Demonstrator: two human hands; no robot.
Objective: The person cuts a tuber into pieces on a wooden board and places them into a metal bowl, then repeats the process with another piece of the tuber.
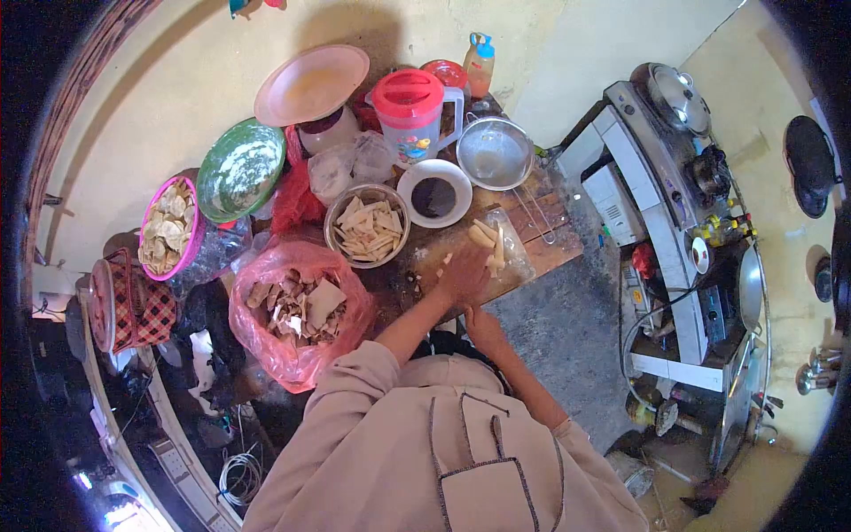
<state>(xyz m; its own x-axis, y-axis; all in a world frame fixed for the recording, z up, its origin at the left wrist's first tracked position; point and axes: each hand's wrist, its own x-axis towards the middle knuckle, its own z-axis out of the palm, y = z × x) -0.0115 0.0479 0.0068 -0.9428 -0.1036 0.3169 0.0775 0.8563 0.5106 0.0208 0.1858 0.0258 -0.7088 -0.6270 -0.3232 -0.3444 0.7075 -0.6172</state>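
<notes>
My left hand (464,275) lies over the wooden board at the table's front, its fingers beside several pale peeled sticks (486,238); whether it grips anything is hidden. Below it, at the table's edge, is my right hand (483,326), with its fingers hidden from view. A clear plastic sheet (516,257) lies under and beside the sticks. To the left of my left hand stands a metal bowl (401,241) of cut pale strips. A white bowl (406,182) with dark liquid sits behind my left hand.
A pink plastic bag (341,341) of brown pieces stands at the left. Behind are a red-lidded pitcher (409,111), a strainer (495,152), a green basin (241,168) and a pink basket (168,226) of chips. A stove (651,146) stands at the right.
</notes>
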